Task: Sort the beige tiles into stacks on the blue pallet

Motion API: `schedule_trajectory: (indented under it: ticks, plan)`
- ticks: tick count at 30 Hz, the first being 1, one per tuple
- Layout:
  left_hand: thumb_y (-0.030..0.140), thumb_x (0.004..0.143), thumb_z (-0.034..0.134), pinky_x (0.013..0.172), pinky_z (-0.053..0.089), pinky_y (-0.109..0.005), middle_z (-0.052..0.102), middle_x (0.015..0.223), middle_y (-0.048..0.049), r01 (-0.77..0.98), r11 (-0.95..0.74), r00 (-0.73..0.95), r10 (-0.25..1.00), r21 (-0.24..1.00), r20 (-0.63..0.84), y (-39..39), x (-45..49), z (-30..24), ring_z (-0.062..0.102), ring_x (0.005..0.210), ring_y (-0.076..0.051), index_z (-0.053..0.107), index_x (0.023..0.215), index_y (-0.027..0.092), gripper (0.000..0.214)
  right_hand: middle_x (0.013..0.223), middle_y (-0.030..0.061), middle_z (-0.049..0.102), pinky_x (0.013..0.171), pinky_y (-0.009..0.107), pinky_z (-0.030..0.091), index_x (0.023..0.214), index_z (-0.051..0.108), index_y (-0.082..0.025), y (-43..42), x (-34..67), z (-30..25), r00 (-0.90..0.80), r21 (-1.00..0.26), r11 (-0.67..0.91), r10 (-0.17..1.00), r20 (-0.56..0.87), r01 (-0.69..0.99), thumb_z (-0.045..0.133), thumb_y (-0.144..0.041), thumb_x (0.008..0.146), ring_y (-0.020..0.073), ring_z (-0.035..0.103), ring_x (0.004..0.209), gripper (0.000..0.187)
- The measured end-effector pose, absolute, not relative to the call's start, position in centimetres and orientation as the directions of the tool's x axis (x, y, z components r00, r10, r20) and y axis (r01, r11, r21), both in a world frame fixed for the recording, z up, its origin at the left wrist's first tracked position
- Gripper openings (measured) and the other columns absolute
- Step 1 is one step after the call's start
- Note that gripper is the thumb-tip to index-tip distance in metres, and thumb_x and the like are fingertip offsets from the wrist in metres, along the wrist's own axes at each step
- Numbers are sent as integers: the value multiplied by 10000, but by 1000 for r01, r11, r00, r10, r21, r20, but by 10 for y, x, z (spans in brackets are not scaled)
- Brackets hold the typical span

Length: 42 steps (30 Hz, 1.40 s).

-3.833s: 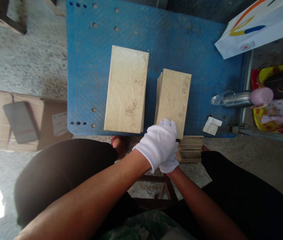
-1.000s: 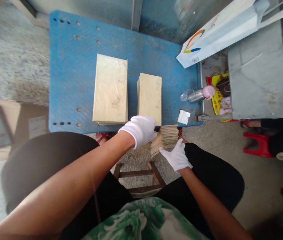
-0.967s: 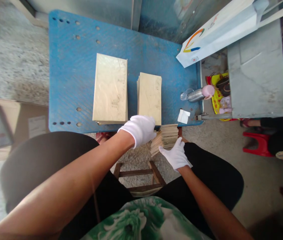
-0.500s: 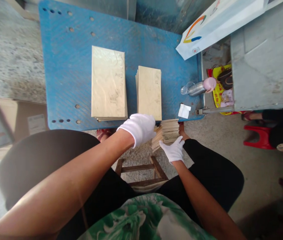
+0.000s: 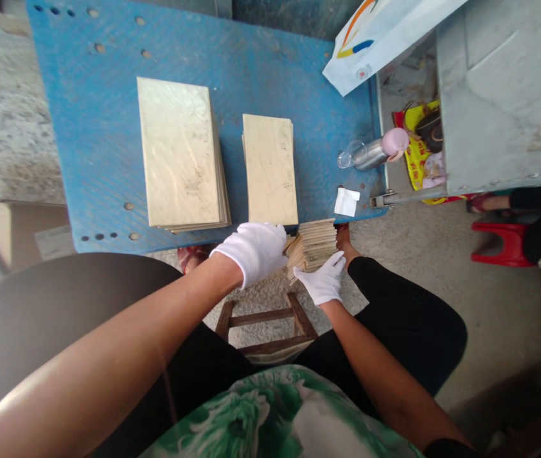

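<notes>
White gloves are worn on both hands. The left hand (image 5: 251, 249) is laid on the near side of a low pile of tiles (image 5: 312, 243) that sits on the floor at the front edge of the blue board (image 5: 98, 127). Its fingers are curled together over the pile's left end, but it cannot be told how tightly they are closed. The right hand (image 5: 321, 282) is pressed flat against the pile's near edge, with the fingers held straight and close together. The tiles in the pile are fanned out a little and are not lined up.

Two more stacks are seen on the blue board: a big stack of wide tiles (image 5: 179, 152) on the left and a narrower stack (image 5: 270, 168) just beside it. Both look neat, so it is judged that some sorting is done. The floor pile is judged to be the part that is left.

A metal bottle (image 5: 370, 152) and a small white cloth (image 5: 346, 201) are lying at the right end of the board.
</notes>
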<state>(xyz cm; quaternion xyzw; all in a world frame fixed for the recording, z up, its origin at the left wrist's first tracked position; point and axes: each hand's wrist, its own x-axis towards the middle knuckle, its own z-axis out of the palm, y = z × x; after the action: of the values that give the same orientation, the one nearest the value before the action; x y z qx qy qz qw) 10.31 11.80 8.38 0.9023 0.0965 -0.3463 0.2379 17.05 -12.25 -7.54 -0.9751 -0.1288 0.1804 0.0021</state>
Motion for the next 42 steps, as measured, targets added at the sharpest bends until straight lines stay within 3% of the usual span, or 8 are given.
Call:
schedule_trajectory:
  ticks: [8, 13, 20, 28, 35, 42]
  plan:
    - [376, 933, 460, 799, 529, -418, 648, 1163, -210, 323, -880, 723, -8, 348, -691, 118, 105, 82, 659, 1021, -347, 530, 1262, 45, 472, 1509, 330, 157, 1100, 470, 321, 1505, -22, 31, -126, 169, -81, 914, -99, -957, 288, -285, 271, 738, -691, 515, 436, 284, 1370, 1442]
    - [394, 932, 464, 803, 522, -435, 638, 1176, -233, 363, -852, 732, 10, 378, -681, 119, 105, 78, 652, 1032, -353, 537, 1273, 53, 488, 1463, 306, 262, 1114, 458, 305, 1504, 31, 31, -129, 172, -85, 919, -120, -949, 312, -239, 291, 726, -625, 577, 402, 307, 1355, 1331]
    - [393, 913, 496, 793, 518, -415, 654, 1153, -215, 381, -848, 747, 48, 368, -663, 118, 102, 79, 665, 1000, -341, 564, 1252, 78, 468, 1455, 294, 258, 1109, 487, 300, 1505, 31, 11, -132, 173, -91, 923, -129, -954, 295, -249, 270, 721, -576, 595, 403, 296, 1346, 1283]
    - [383, 922, 494, 841, 519, -392, 656, 1183, -217, 352, -871, 776, 67, 343, -627, 117, 98, 93, 665, 1035, -318, 567, 1255, 69, 464, 1426, 283, 317, 1107, 444, 324, 1497, 143, 20, -131, 175, -83, 926, -167, -953, 290, -240, 254, 743, -551, 583, 378, 324, 1348, 1234]
    - [384, 921, 496, 850, 522, -402, 667, 1158, -222, 343, -887, 800, 103, 309, -592, 114, 93, 114, 668, 1050, -326, 576, 1246, 65, 462, 1412, 259, 351, 1093, 457, 346, 1492, 208, -19, -127, 174, -58, 927, -219, -932, 329, -180, 289, 731, -513, 589, 372, 360, 1333, 1155]
    - [385, 913, 496, 885, 515, -408, 661, 1176, -230, 278, -909, 855, 87, 309, -511, 102, 86, 124, 659, 1085, -334, 566, 1260, 57, 482, 1445, 249, 357, 1081, 451, 380, 1499, 243, -57, -116, 171, 0, 962, -300, -932, 246, -119, 202, 718, -528, 621, 368, 357, 1365, 1104]
